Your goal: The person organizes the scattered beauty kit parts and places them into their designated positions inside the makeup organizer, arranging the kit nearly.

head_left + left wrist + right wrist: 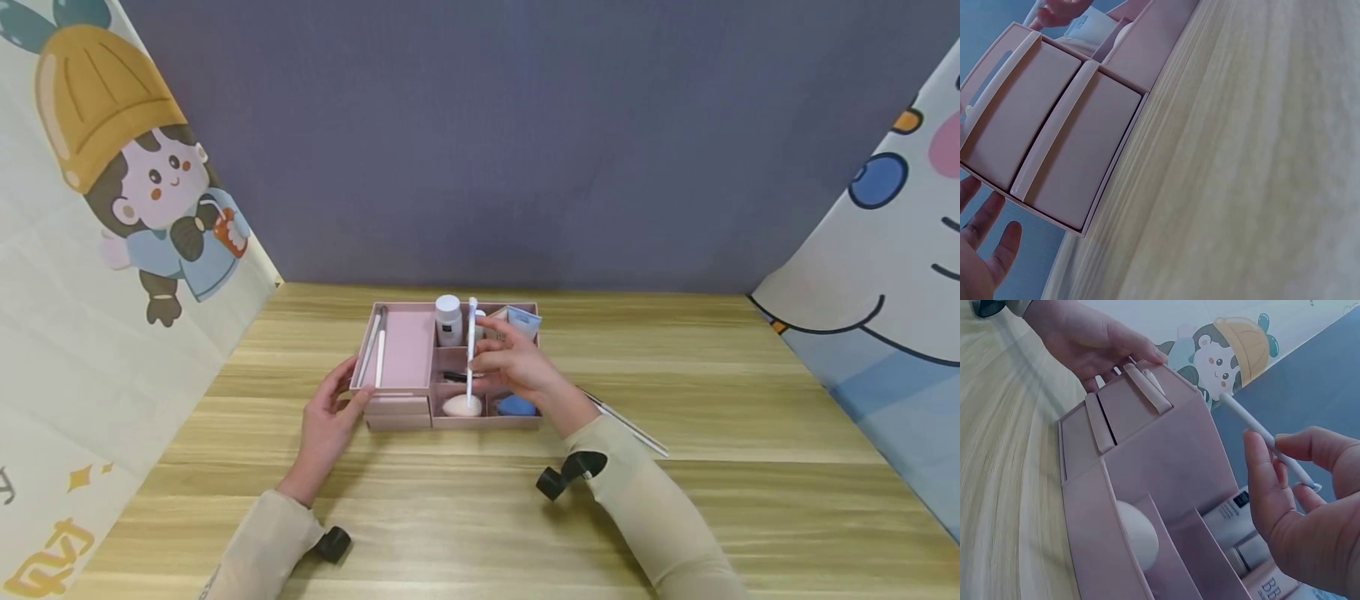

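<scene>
A pink organizer box (pixel 408 350) stands on the table, with drawers at its left and open compartments at its right. My left hand (pixel 326 421) rests against the box's left side, fingers extended and the thumb at the front corner. My right hand (pixel 517 367) pinches a slim white makeup brush (pixel 471 342) above the compartments; in the right wrist view the brush (pixel 1266 434) slants between thumb and fingers. Two brushes (pixel 380 358) lie in the box's shallow top tray. A pale makeup sponge (pixel 462 406) and a blue sponge (pixel 516 406) sit in the front compartments.
A white-capped bottle (pixel 448 321) and a light blue tube (pixel 523 320) stand in the back compartments, beside other tubes partly hidden by my right hand. Slim brushes (pixel 630 429) lie on the wooden table (pixel 480 517) to the right. A dark panel (pixel 480 150) rises behind.
</scene>
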Demonstrator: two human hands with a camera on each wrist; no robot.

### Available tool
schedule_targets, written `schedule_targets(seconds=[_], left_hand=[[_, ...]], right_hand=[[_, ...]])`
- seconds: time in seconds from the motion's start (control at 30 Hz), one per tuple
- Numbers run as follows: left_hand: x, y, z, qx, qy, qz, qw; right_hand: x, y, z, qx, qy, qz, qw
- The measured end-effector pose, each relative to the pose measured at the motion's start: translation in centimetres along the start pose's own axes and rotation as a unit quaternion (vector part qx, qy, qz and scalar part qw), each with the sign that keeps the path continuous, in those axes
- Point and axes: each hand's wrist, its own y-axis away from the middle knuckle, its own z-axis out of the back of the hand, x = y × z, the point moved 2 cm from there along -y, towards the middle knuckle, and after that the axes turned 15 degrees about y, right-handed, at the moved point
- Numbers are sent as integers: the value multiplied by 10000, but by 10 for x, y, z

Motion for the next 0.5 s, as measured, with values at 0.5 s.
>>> schedule_targets(seconds=[0.5], left_hand=[[1, 0, 0, -26, -8, -2, 10000]], right_hand=[[11, -19, -25, 76, 40, 133, 9999]])
